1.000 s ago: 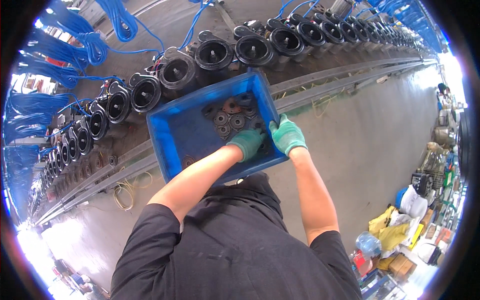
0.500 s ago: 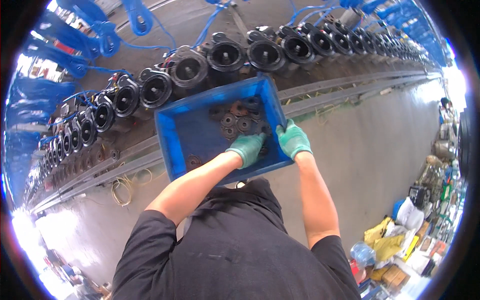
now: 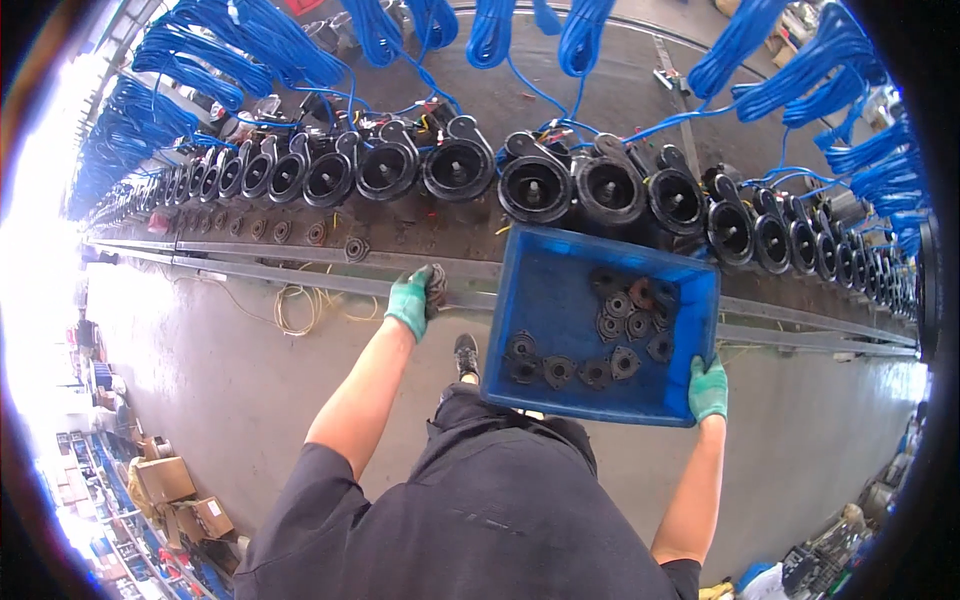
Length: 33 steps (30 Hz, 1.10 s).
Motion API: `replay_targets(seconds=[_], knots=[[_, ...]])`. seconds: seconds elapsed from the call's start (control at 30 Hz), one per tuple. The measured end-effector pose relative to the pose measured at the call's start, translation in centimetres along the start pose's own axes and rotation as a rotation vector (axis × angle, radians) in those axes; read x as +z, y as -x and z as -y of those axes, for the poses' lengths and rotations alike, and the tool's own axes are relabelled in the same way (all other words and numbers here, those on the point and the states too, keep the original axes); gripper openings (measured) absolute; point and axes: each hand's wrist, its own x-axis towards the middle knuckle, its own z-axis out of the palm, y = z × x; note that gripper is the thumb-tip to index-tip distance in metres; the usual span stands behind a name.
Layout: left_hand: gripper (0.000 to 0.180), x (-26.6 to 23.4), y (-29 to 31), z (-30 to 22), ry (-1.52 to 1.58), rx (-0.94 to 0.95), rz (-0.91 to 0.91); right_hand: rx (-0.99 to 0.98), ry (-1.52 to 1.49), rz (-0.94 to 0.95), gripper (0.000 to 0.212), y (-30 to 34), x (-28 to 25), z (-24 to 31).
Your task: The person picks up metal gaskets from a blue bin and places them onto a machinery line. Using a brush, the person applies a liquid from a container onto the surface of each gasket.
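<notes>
Left hand in green glove, fingers closed round small dark round part, held out over metal rail on floor. Right hand in green glove grips blue bin at its near right corner. More dark round parts lie inside bin, mostly near right side. Row of black motors with blue cables sits past rail.

The right hand, in a green glove, holds the blue crate at its 4 o'clock corner. Black round parts lie loose inside. The left hand, at 9 o'clock of the crate, holds one dark part over the metal rail. Black housings line up beyond, under blue coiled cables.
</notes>
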Motion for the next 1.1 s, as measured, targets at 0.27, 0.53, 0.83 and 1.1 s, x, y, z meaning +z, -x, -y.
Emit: replay_targets(seconds=[0.27,0.53,0.83,1.1], knots=[[0.033,-1.7,-10.0,-3.2,-0.195,-0.015,-0.183,0.050,-0.030,-0.007,0.043,-0.1,-0.2,-0.3],[0.031,-3.2,-5.6,-0.5,-0.018,0.027,0.023,0.043,-0.041,-0.013,0.044,0.1,-0.1,-0.5],[0.038,2.8,-6.8,0.0,0.019,0.059,0.172,0.026,-0.046,-0.004,0.044,-0.1,-0.1,0.4],[0.028,3.4,-2.6,1.1,-0.513,0.416,0.141,0.033,0.004,-0.013,0.043,0.2,-1.3,0.5]])
